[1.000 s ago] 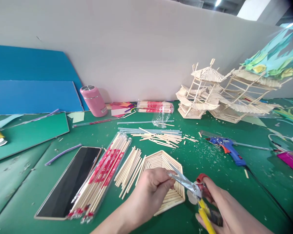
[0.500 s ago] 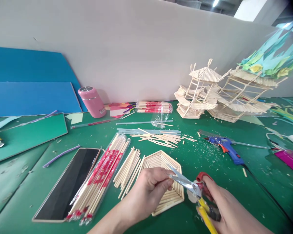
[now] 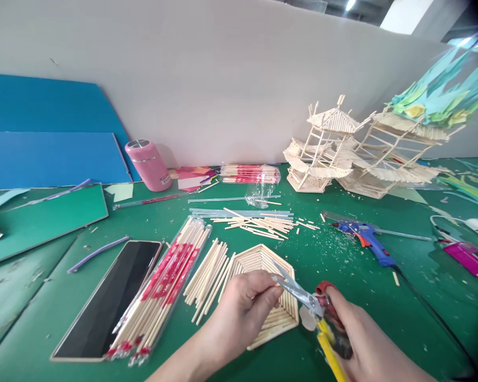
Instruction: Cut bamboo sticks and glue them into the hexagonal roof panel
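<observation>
My right hand (image 3: 366, 347) grips red-and-yellow-handled shears (image 3: 310, 305), their metal blades pointing up-left over a flat hexagonal panel of glued wooden sticks (image 3: 265, 265). My left hand (image 3: 242, 310) rests on that panel with fingertips pinched together right at the blade tips; whatever small piece they pinch is hidden. Loose wooden sticks (image 3: 209, 273) lie just left of the panel.
A wrapped pack of chopsticks (image 3: 163, 284) and a dark phone (image 3: 111, 297) lie at the left. A blue glue gun (image 3: 366, 241), cut sticks (image 3: 258, 223), a pink bottle (image 3: 146, 164) and stick-built pagoda models (image 3: 334, 154) sit farther back. Blue boards (image 3: 51, 154) lean on the wall.
Both hands and the shears have stayed together over the panel; the view has drifted slightly, shifting everything a little left and up.
</observation>
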A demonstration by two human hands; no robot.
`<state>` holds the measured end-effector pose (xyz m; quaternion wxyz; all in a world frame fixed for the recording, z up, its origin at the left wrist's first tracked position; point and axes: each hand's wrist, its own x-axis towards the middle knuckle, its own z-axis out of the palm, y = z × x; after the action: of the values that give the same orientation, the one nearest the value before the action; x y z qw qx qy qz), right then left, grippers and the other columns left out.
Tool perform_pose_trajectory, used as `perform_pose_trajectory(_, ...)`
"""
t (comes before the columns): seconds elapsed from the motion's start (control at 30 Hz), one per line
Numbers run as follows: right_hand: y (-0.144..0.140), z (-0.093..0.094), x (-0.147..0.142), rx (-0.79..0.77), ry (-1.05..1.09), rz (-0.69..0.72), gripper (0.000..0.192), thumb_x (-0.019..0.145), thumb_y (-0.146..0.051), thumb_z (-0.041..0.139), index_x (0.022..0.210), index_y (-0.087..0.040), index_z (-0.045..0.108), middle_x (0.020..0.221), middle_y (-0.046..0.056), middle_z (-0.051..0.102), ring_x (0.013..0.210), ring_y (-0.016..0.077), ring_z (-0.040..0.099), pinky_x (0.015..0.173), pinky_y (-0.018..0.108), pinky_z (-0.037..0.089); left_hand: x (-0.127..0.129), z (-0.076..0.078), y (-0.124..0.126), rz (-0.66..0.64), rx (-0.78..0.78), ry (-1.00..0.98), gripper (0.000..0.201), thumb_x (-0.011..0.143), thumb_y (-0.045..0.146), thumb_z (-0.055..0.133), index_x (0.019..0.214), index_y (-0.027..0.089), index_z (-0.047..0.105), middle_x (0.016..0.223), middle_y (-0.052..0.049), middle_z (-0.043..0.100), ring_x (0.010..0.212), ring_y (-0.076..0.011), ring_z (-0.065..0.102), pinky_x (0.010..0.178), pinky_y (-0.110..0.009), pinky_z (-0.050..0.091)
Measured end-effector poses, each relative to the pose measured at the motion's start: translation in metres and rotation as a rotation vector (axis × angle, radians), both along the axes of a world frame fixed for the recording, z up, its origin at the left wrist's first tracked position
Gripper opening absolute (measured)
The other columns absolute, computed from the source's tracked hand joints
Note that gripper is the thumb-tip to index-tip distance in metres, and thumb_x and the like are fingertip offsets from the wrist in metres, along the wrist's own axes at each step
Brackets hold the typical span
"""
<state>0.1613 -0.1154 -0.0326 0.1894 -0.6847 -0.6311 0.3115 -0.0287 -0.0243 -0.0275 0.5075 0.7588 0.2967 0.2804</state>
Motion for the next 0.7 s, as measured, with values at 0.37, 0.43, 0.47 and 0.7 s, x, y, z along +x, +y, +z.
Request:
perform_pose_trajectory(0.37,-0.003,-0.018,-0.013,0.048,0.148,-0.12,0.048,0.063,-0.027,0.06,0.107,-0.017,0.043,0.095,0.011,0.063,0.086,0.0221,0.061,0.069,0.025,0.051,-0.001,-0.005,-0.009,0.179,0.466,-0.075,0.016,0.08,0.006,0.042,0.073,0.013,0.054,0.061,-0.004,0.054,0.055,-0.0118,0.045,0.052,-0.022,0.035)
perform_pose_trajectory(0.43,-0.004,-0.016,-0.012,0.055,0.13,-0.13,0.051,0.063,-0.028,0.061,0.108,-0.017,0.043,0.099,0.012,0.062,0.091,0.024,0.06,0.072,0.027,0.051,-0.002,-0.001,-0.007,0.11,0.347,-0.087,0.017,0.082,0.009,0.04,0.073,0.012,0.054,0.062,-0.005,0.055,0.056,-0.0119,0.047,0.053,-0.022,0.035)
perform_pose_trajectory(0.47,-0.003,-0.013,-0.011,0.056,0.11,-0.127,0.051,0.063,-0.029,0.061,0.109,-0.016,0.043,0.098,0.012,0.062,0.092,0.0247,0.059,0.071,0.027,0.051,-0.003,0.001,-0.006,0.072,0.253,-0.098,0.017,0.083,0.011,0.04,0.074,0.012,0.055,0.064,-0.005,0.056,0.058,-0.0119,0.048,0.053,-0.021,0.035)
perform_pose_trajectory(0.7,0.001,0.01,-0.006,0.05,0.018,0.017,0.029,0.065,-0.026,0.057,0.093,-0.018,0.051,0.069,0.004,0.062,0.066,0.0196,0.061,0.056,0.025,0.049,-0.008,0.008,0.002,-0.134,-0.404,-0.169,0.023,0.081,0.029,0.049,0.076,0.012,0.063,0.062,-0.001,0.049,0.056,-0.0095,0.038,0.051,-0.021,0.03)
